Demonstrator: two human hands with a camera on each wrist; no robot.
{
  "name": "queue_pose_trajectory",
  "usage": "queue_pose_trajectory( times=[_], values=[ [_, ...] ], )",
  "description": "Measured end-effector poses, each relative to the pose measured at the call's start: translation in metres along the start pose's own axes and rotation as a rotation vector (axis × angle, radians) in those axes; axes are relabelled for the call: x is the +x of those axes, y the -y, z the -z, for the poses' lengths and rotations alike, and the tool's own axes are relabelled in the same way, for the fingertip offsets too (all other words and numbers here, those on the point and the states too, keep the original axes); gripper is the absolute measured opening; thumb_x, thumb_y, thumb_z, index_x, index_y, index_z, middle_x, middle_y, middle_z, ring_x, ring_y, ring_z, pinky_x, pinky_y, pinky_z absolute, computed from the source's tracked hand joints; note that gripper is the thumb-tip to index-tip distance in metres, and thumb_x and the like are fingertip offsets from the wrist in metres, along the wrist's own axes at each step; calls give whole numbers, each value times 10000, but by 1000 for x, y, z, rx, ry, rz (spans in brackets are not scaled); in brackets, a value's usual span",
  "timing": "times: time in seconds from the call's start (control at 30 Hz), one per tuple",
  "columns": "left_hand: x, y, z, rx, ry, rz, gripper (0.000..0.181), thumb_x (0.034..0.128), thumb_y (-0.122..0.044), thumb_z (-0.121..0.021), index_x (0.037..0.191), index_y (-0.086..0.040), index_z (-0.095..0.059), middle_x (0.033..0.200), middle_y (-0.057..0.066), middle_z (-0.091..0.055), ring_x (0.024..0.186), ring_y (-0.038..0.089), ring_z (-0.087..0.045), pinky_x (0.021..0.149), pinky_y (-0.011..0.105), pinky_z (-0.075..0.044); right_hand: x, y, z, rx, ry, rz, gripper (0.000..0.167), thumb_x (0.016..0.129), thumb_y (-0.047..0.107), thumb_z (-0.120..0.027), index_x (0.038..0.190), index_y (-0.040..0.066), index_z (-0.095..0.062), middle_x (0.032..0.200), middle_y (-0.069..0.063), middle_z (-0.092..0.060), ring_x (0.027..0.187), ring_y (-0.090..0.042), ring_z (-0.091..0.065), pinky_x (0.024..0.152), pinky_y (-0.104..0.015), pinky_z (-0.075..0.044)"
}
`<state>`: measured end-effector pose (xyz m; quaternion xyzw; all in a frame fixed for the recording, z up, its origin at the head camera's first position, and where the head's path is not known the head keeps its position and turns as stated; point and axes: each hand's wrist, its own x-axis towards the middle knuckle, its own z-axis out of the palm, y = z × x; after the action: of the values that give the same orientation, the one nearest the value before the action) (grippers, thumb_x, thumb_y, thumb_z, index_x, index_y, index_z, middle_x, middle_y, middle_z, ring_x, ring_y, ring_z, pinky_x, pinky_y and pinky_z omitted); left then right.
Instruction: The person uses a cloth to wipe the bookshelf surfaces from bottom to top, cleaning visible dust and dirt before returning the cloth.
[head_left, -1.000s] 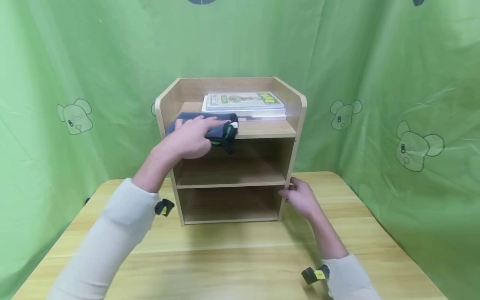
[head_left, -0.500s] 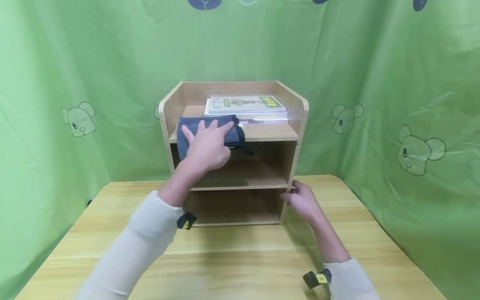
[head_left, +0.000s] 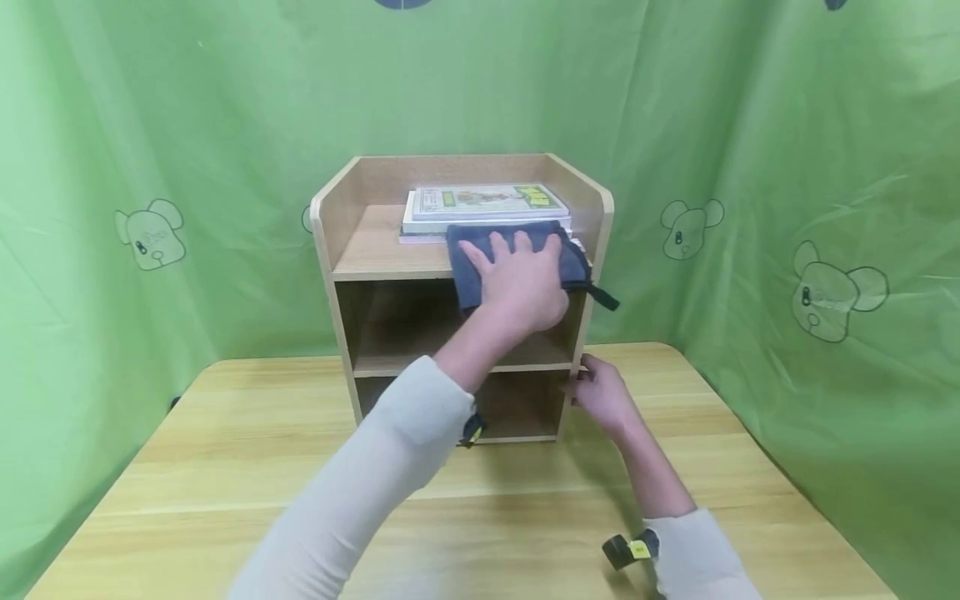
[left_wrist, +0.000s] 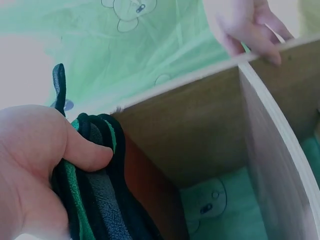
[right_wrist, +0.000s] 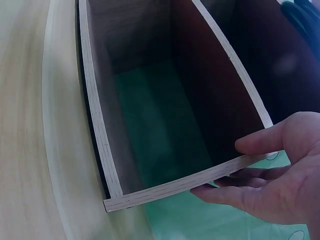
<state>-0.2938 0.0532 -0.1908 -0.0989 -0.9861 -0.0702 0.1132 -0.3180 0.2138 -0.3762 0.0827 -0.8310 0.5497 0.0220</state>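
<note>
My left hand (head_left: 521, 287) holds a folded grey-blue cloth (head_left: 467, 271) at the front edge of the wooden shelf's (head_left: 367, 242) top board, toward its right side. In the left wrist view, the thumb curls over the folded layers of the cloth (left_wrist: 102, 200), which show black edging, green stripes and a black hanging loop. My right hand (head_left: 606, 400) grips the shelf's right side panel low down. The right wrist view shows that hand (right_wrist: 285, 175) with its thumb inside the panel and fingers outside.
A stack of books (head_left: 487, 202) lies on the top board behind the cloth. Two open compartments sit below. The shelf stands on a light wooden table (head_left: 247, 467), and green curtains (head_left: 247, 100) with bear-face prints hang around it.
My left hand has moved the cloth from the left end of the top board's front edge to the right. My right hand keeps its grip on the side panel.
</note>
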Motion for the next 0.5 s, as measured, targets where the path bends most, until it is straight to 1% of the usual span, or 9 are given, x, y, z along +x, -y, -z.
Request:
queue_pose_trajectory(
  times=[0.1, 0.2, 0.3, 0.4, 0.5],
  values=[
    [3, -11, -1, -16, 1, -10, 673, 977, -389, -570, 1592, -372, -295, 1669, 85, -286, 1552, 433, -151, 1184, 736, -38, 0, 0, 1, 13, -13, 13, 509, 940, -18, -522, 1437, -104, -455, 1335, -363, -575, 1170, -416, -630, 965, -500, -557],
    [5, -14, -1, -37, 5, -33, 654, 983, -381, -567, 1583, -397, -309, 1669, 68, -290, 1555, 425, -148, 1193, 723, -37, -1, 1, 1, 8, -25, 18, 506, 934, -17, -534, 1427, -109, -469, 1302, -356, -596, 1121, -385, -644, 940, -493, -566],
    [4, -8, 0, -41, 3, -68, 669, 972, -329, -576, 1582, -405, -312, 1672, 46, -288, 1557, 408, -156, 1197, 716, -37, -2, 2, 1, -16, -26, 2, 500, 945, -3, -542, 1432, -94, -471, 1310, -349, -599, 1135, -399, -648, 950, -500, -564],
    [2, 5, 0, -34, -8, -108, 686, 961, -276, -581, 1580, -410, -316, 1666, 21, -306, 1554, 378, -195, 1200, 713, -48, -3, 3, 1, -39, -5, 4, 504, 962, 7, -523, 1449, -94, -443, 1342, -355, -575, 1176, -433, -633, 969, -514, -555],
    [1, 17, 3, -49, -6, -143, 693, 957, -232, -579, 1576, -411, -326, 1661, 7, -320, 1550, 354, -221, 1204, 708, -47, -2, 2, 2, -51, 4, 11, 510, 965, 10, -512, 1458, -89, -428, 1360, -356, -561, 1196, -449, -617, 980, -534, -544]
  ],
)
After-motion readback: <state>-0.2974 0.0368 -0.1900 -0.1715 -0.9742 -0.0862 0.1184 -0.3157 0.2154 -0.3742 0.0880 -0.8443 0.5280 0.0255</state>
